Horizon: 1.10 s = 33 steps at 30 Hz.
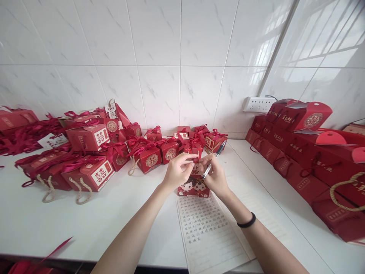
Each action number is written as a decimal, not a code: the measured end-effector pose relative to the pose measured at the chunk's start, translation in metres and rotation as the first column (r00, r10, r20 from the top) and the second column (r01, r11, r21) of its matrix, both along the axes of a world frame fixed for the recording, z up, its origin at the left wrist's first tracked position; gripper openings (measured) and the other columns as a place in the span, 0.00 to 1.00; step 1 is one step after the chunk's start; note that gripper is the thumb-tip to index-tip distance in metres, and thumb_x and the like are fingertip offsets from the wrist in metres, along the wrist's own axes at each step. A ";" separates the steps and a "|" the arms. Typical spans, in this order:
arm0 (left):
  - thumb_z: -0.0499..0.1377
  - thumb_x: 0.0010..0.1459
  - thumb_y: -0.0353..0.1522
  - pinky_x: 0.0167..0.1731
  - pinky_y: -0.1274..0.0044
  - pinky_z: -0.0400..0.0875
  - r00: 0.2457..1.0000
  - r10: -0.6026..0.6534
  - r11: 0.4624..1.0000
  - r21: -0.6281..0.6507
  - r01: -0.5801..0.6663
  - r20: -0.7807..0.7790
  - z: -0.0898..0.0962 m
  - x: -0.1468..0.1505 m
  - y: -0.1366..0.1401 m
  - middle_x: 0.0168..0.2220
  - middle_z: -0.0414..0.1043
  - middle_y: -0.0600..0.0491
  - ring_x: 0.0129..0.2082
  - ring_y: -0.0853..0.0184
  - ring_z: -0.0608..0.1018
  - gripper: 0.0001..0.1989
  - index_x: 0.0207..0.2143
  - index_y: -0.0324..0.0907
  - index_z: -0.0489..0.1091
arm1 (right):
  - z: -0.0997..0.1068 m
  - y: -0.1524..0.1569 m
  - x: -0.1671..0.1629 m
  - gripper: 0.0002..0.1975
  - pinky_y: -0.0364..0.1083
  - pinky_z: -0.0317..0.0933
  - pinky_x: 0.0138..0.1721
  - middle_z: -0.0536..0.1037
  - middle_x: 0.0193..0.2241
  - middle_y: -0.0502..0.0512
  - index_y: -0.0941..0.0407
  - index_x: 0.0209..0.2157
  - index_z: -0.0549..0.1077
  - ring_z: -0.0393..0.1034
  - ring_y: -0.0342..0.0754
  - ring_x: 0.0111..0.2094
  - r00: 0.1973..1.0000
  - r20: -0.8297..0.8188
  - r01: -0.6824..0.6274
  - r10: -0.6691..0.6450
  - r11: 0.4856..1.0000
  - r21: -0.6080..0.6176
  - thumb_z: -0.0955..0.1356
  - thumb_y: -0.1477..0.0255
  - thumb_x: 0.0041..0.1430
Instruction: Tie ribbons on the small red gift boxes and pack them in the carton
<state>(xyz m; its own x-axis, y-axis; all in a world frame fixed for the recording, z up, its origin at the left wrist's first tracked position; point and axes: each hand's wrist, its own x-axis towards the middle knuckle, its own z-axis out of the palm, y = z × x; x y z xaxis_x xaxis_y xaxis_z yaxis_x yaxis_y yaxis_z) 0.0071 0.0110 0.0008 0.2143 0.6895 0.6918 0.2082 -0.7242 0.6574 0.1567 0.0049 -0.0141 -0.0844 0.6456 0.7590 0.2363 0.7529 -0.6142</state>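
Left hand [177, 173] curled at box [194, 188] top, grasp unclear; right hand [217, 177] clasps pen [208, 169], perhaps tucked to free fingertips.

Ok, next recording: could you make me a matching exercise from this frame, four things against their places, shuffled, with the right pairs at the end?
Things
1. slim black-and-clear pen
2. red cardboard box with two cartoon faces
3. white rectangular power strip
4. narrow black band

Places
A. by the white tiled wall
B. in the right hand
C. around that arm, near the wrist
D. just beyond the handwriting on white lined paper

Pairs: 1-B, 2-D, 3-A, 4-C
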 end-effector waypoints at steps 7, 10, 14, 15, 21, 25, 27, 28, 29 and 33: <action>0.55 0.56 0.31 0.42 0.71 0.77 0.999 -0.030 0.997 -0.067 0.032 0.026 0.000 -0.004 0.001 0.44 0.73 0.48 0.42 0.64 0.78 0.18 0.50 0.42 0.66 | -0.002 0.001 0.000 0.09 0.41 0.55 0.26 0.66 0.25 0.46 0.53 0.30 0.58 0.60 0.42 0.24 1.000 -0.004 -0.001 0.001 1.000 0.008 0.62 0.81 0.49; 0.57 0.55 0.34 0.50 0.63 0.70 0.997 -0.059 0.991 -0.122 0.064 0.039 -0.006 -0.014 0.005 0.49 0.71 0.45 0.50 0.59 0.74 0.33 0.61 0.45 0.50 | -0.001 0.000 0.005 0.07 0.43 0.58 0.30 0.68 0.27 0.48 0.54 0.28 0.60 0.63 0.43 0.28 0.996 -0.058 0.066 -0.064 0.998 0.024 0.63 0.79 0.50; 0.61 0.51 0.41 0.59 0.58 0.55 0.995 -0.088 0.961 -0.267 0.075 -0.038 -0.023 -0.024 0.011 0.60 0.58 0.41 0.60 0.53 0.62 0.44 0.64 0.45 0.41 | 0.003 0.001 0.020 0.08 0.44 0.59 0.33 0.70 0.27 0.48 0.54 0.26 0.61 0.66 0.44 0.31 0.921 -0.350 0.154 -0.170 0.985 -0.074 0.68 0.74 0.49; 0.62 0.50 0.42 0.60 0.58 0.54 0.994 -0.096 0.946 -0.317 0.074 -0.057 -0.027 -0.024 0.012 0.61 0.56 0.41 0.61 0.52 0.61 0.46 0.64 0.45 0.40 | 0.005 0.002 0.024 0.10 0.44 0.58 0.33 0.70 0.26 0.48 0.55 0.26 0.61 0.66 0.44 0.30 0.877 -0.438 0.164 -0.196 0.980 -0.110 0.69 0.73 0.48; 0.63 0.48 0.46 0.56 0.61 0.62 0.988 -0.155 0.902 -0.406 0.148 0.016 -0.034 0.000 0.000 0.58 0.62 0.43 0.58 0.52 0.66 0.43 0.61 0.44 0.48 | 0.007 0.014 0.043 0.16 0.41 0.58 0.31 0.64 0.25 0.44 0.55 0.27 0.58 0.64 0.40 0.28 0.693 -0.670 0.194 -0.267 0.964 -0.183 0.71 0.66 0.47; 0.63 0.49 0.42 0.52 0.63 0.67 0.998 -0.058 0.963 -0.264 0.053 -0.010 -0.027 0.007 -0.009 0.52 0.68 0.44 0.52 0.55 0.72 0.33 0.55 0.43 0.57 | 0.007 0.019 0.044 0.18 0.41 0.59 0.27 0.64 0.25 0.43 0.54 0.30 0.60 0.62 0.39 0.24 0.661 -0.714 0.109 -0.229 0.971 -0.211 0.71 0.62 0.45; 0.65 0.47 0.38 0.51 0.63 0.68 0.999 0.021 0.993 -0.117 -0.027 -0.050 -0.025 0.004 -0.010 0.54 0.67 0.43 0.53 0.54 0.71 0.36 0.56 0.43 0.55 | 0.008 0.018 0.042 0.17 0.43 0.62 0.30 0.68 0.27 0.46 0.54 0.32 0.62 0.66 0.41 0.27 0.668 -0.718 0.044 -0.193 0.974 -0.221 0.71 0.62 0.45; 0.66 0.46 0.37 0.51 0.64 0.68 0.997 0.053 0.998 -0.042 -0.056 -0.062 -0.025 0.003 -0.010 0.55 0.65 0.43 0.53 0.54 0.71 0.37 0.57 0.43 0.54 | 0.009 0.017 0.040 0.17 0.44 0.63 0.33 0.69 0.29 0.47 0.54 0.33 0.62 0.68 0.42 0.30 0.667 -0.724 0.006 -0.175 0.973 -0.229 0.71 0.63 0.44; 0.66 0.46 0.36 0.52 0.64 0.68 0.994 0.080 0.996 0.031 -0.078 -0.070 -0.025 0.001 -0.009 0.56 0.64 0.43 0.54 0.55 0.71 0.38 0.57 0.45 0.53 | 0.009 0.016 0.038 0.17 0.46 0.64 0.35 0.71 0.30 0.49 0.54 0.33 0.63 0.69 0.44 0.33 0.662 -0.732 -0.028 -0.163 0.970 -0.241 0.71 0.64 0.44; 0.65 0.49 0.33 0.54 0.64 0.66 0.989 0.132 0.947 0.302 -0.107 -0.065 -0.026 -0.005 -0.005 0.56 0.63 0.44 0.56 0.57 0.68 0.37 0.58 0.48 0.52 | 0.008 0.014 0.036 0.19 0.48 0.65 0.38 0.73 0.31 0.49 0.54 0.35 0.65 0.71 0.46 0.35 0.624 -0.759 -0.074 -0.186 0.953 -0.295 0.73 0.68 0.40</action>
<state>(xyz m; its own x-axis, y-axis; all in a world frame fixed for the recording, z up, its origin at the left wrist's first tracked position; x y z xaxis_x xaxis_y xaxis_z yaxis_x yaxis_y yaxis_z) 0.0021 0.0056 -0.0250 0.2087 0.4793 0.8525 0.3502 -0.8505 0.3925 0.1927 0.0194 -0.0060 0.4896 0.8134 0.3142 -0.3862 0.5253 -0.7582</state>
